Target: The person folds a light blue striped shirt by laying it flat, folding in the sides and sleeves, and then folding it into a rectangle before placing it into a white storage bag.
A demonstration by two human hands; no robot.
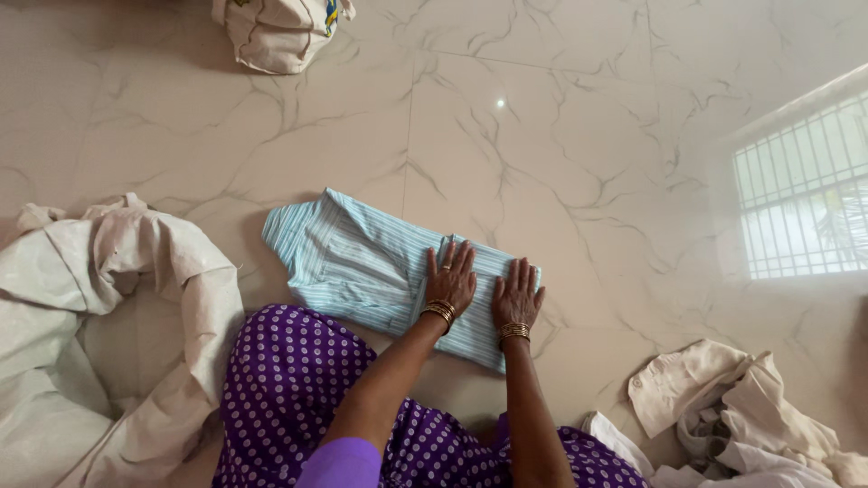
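Observation:
A light blue striped shirt lies folded on the marble floor in front of me, its collar end at the left. My left hand rests flat on the shirt's right half, fingers spread, a ring and bangles on it. My right hand presses flat on the shirt's right end beside it, also with bangles at the wrist. Neither hand grips anything. My knee in purple dotted cloth sits just below the shirt.
A large off-white sack or sheet is heaped at the left. Crumpled cream clothes lie at the lower right. A white cloth bag stands at the top. A window's reflection shows on the floor at the right.

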